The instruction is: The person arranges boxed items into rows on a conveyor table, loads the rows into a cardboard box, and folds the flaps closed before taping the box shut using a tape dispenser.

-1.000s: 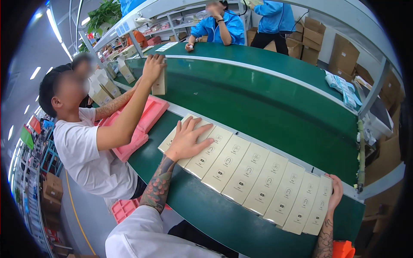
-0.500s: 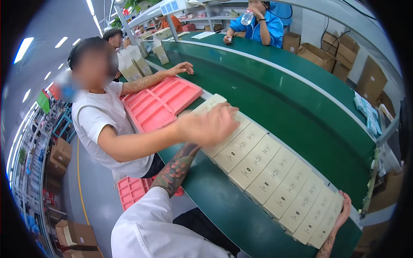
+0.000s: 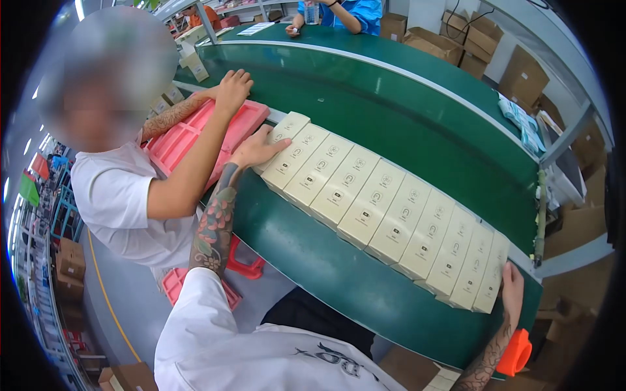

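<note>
A tight row of cream boxes [image 3: 370,199] with small printed icons lies across the green work table. My left hand [image 3: 257,150] grips the left end of this row, its thumb lying over the end box. At the opposite end, my right hand [image 3: 512,290] presses against the outer side of the last box, fingers along it. The row is held between my two hands. An orange band [image 3: 515,352] shows beside my right wrist.
A co-worker in a white shirt [image 3: 130,195] stands at my left, arms over a pink compartment tray [image 3: 225,140]. Behind the row runs a green conveyor belt [image 3: 391,124]. Across it sits a person in blue [image 3: 358,16]. Cardboard boxes [image 3: 433,45] stand beyond.
The co-worker's hand has pulled back from above the boxes toward the pink tray. My left hand now shows at the row's left end. The view has shifted, placing the row farther left and higher.
</note>
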`<state>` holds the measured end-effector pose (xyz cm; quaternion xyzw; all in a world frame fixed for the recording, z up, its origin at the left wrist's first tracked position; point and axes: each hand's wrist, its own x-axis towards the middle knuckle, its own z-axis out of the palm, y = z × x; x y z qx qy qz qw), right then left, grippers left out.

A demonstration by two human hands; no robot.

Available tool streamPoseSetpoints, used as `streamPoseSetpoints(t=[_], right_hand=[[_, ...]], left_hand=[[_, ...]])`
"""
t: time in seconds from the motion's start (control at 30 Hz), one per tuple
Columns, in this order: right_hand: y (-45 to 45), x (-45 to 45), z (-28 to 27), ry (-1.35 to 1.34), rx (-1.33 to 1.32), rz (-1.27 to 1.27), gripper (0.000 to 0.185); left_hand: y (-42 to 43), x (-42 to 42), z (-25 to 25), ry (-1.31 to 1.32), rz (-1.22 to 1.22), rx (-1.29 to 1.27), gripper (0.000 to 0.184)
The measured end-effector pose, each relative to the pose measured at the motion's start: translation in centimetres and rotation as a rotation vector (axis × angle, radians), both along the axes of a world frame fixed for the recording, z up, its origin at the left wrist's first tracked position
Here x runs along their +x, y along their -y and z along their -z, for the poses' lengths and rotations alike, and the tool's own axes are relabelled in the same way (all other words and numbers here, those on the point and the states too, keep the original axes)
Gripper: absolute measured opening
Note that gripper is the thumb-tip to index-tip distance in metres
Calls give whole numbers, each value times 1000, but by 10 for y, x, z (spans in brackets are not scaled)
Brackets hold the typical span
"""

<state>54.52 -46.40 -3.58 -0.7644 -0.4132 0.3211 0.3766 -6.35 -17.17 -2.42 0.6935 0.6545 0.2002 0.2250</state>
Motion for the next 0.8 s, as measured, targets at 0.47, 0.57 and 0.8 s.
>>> streamPoseSetpoints(t=[0.47, 0.57, 0.8], right_hand=[[5, -43, 2, 165, -9, -61, 55], [-1, -46, -2, 197, -57, -40, 57], [-8, -54, -1, 232, -78, 64, 63]], left_hand=[[6, -12, -25, -195, 220, -158, 111], [1, -14, -22, -201, 278, -136, 114], [-2, -13, -11, -120, 280, -106, 115]])
